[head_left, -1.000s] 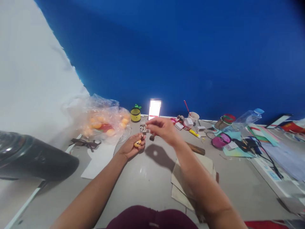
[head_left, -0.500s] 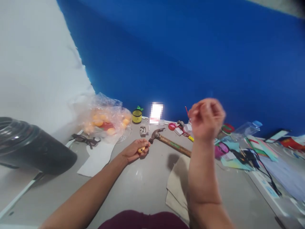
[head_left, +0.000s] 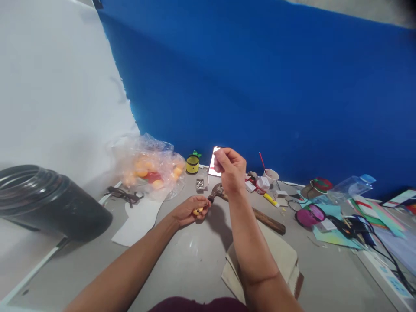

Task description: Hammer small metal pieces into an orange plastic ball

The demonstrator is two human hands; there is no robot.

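Note:
Low over the grey table, my left hand [head_left: 191,209] is closed around a small yellow object [head_left: 198,211] with dark marks. My right hand [head_left: 231,167] is raised in front of the lit phone screen [head_left: 212,167], its fingers pinched together; anything between them is too small to make out. A hammer [head_left: 269,222] with a wooden handle lies behind my right forearm, its head close to my left fingertips. A small box of shiny round pieces [head_left: 199,185] stands just beyond my left hand. Folded beige cloth [head_left: 281,251] lies under my right forearm.
A large dark bottle [head_left: 61,206], glasses [head_left: 125,195] and a plastic bag of orange balls [head_left: 152,167] are at left. A yellow cup [head_left: 192,164] stands at the back. At right are a white cup [head_left: 271,175], a pink container [head_left: 310,215], a clear bottle [head_left: 352,186] and cables.
My right hand has moved left, from the right side to in front of the phone, uncovering the cup and yellow cutter. My left hand still holds the yellow object. The view has shifted slightly.

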